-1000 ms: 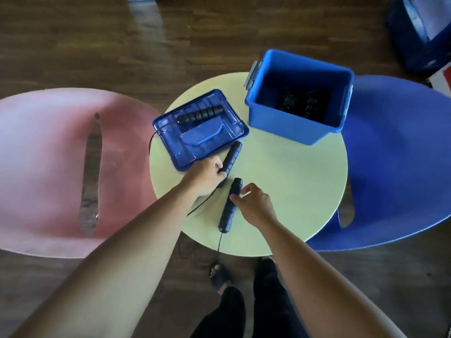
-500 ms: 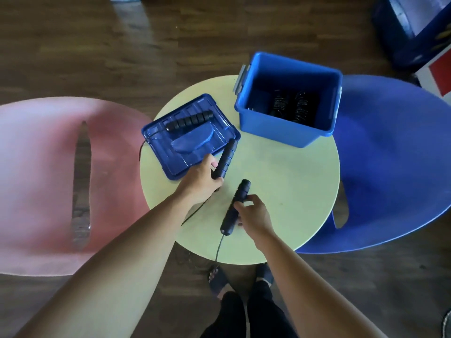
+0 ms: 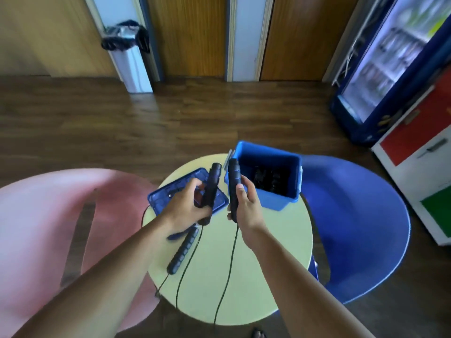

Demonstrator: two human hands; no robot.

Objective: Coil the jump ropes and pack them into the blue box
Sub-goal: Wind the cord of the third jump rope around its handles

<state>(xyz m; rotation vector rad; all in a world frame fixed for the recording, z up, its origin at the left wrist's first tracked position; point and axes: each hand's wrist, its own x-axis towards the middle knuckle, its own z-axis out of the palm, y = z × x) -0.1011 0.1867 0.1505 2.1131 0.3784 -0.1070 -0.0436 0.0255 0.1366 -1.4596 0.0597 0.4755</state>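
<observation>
**Both handles raised, cords left hanging**

Dark wood flooring (image 3: 122,123) ran back to panelled doors, and a glass-fronted drinks fridge (image 3: 380,64) stood at the right; nearer, a round pale-yellow surface (image 3: 273,240) sat between a pink moulded chair (image 3: 44,215) and a blue moulded chair (image 3: 353,215). On it stood the open blue plastic box (image 3: 280,198), with dark ribbed handles already lying inside, which suggested at least one rope was packed. Its translucent blue lid (image 3: 161,201) lay flat just left of it, presumably set aside so the box stayed open.

The left hand (image 3: 188,208) was clenched around one smooth black jump-rope handle (image 3: 212,181), and the right hand (image 3: 246,203) around the matching handle (image 3: 233,179). Both handles stood nearly upright, close together but apart, above the surface in front of the box. The thin black cords (image 3: 227,272) dropped from the bottom ends and ran past the near edge, out of view. Held that way, the two ends seemed ready to be joined in one grip, so the hanging length could be looped evenly.

A second rope's ribbed black handle (image 3: 183,252) lay slantwise on the surface below the left wrist, its cord trailing off the near edge; it looked to be waiting its turn. The picture was blurred, so finer detail of the fingers could not be made out.
</observation>
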